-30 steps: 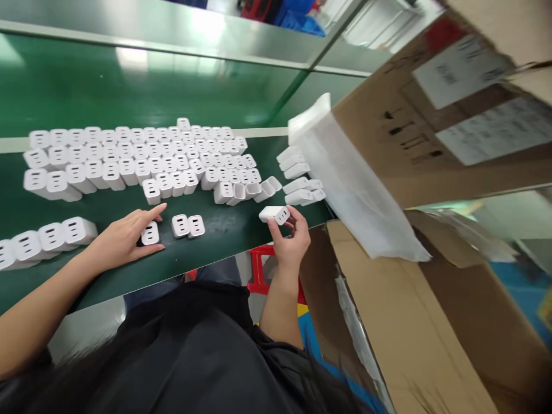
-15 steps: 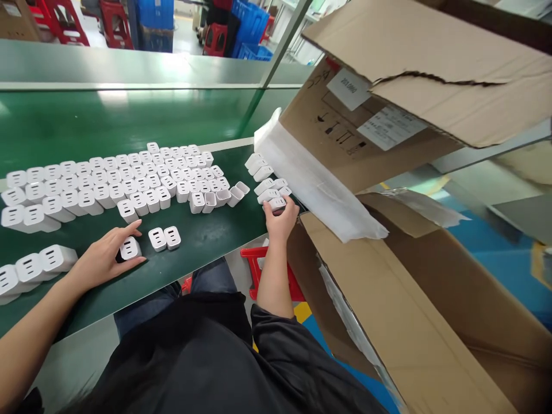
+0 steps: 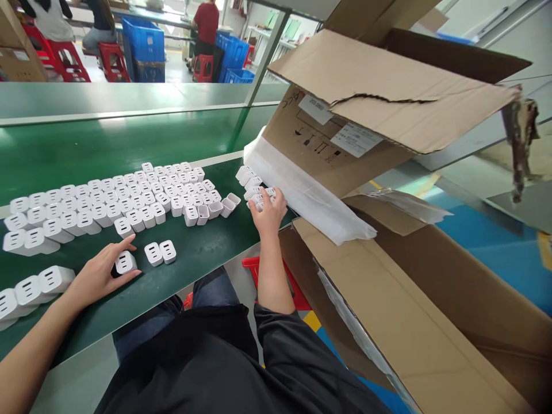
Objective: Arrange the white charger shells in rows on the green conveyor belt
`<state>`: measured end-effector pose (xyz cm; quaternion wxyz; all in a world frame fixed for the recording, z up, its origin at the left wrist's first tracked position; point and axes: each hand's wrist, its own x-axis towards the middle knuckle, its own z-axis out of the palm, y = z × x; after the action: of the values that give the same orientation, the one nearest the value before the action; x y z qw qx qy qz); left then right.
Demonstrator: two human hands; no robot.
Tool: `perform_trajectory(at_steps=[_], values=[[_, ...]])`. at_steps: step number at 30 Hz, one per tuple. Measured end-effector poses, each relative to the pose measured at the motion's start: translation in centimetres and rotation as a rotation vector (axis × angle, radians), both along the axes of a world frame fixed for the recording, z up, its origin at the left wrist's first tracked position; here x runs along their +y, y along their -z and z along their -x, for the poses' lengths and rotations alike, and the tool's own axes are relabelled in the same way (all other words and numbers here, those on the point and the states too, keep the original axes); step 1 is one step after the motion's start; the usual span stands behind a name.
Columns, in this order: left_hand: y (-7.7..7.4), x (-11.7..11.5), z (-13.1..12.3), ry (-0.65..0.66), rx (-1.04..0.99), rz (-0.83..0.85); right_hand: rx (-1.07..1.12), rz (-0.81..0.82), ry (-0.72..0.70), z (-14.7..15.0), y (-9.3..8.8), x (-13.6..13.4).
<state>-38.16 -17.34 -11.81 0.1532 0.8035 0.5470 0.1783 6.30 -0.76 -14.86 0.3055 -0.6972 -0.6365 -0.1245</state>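
Observation:
My left hand (image 3: 100, 270) rests on the table with thumb and forefinger around one white charger (image 3: 125, 263), which stands port side up. Two more chargers (image 3: 160, 252) stand side by side just to its right. At the table's right end, my right hand (image 3: 269, 213) has its fingers and thumb around a small cluster of white chargers (image 3: 259, 198), partly hidden by the fingers. Several others (image 3: 245, 174) lean behind that cluster. A large block of chargers in rows (image 3: 99, 207) fills the table's middle and left.
Three chargers (image 3: 37, 287) stand at the near left. White foam sheeting (image 3: 310, 190) hangs between the table and an open cardboard box (image 3: 340, 132). Another open carton (image 3: 388, 299) stands at my right. A red stool (image 3: 297, 293) is below. Co-workers (image 3: 206, 26) sit in the background.
My right hand has shifted from one charger at the cluster's near edge to spread over the cluster. The left hand keeps its hold. The camera view has tilted up slightly.

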Motion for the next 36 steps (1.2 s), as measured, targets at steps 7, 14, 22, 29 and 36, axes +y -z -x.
perform_trajectory(at_steps=[7, 14, 22, 29, 36], values=[[0.1, 0.0, 0.1, 0.007, -0.015, -0.020, 0.032, 0.094, -0.066, -0.5, 0.0, 1.6], [0.2, 0.1, 0.0, 0.022, -0.011, -0.021, 0.367, 0.073, -0.033, -5.6, 0.1, 2.8], [0.7, 0.1, 0.2, -0.006, -0.006, -0.014, 0.575, 0.200, -0.123, -5.8, 0.2, 5.4], [1.2, 0.0, 0.4, 0.004, -0.011, -0.028, 0.827, 0.297, -0.135, -7.2, 0.0, 5.4], [1.2, 0.1, 0.3, 0.019, -0.002, -0.054, 0.921, 0.303, -0.123, -7.2, -0.3, 5.6]])
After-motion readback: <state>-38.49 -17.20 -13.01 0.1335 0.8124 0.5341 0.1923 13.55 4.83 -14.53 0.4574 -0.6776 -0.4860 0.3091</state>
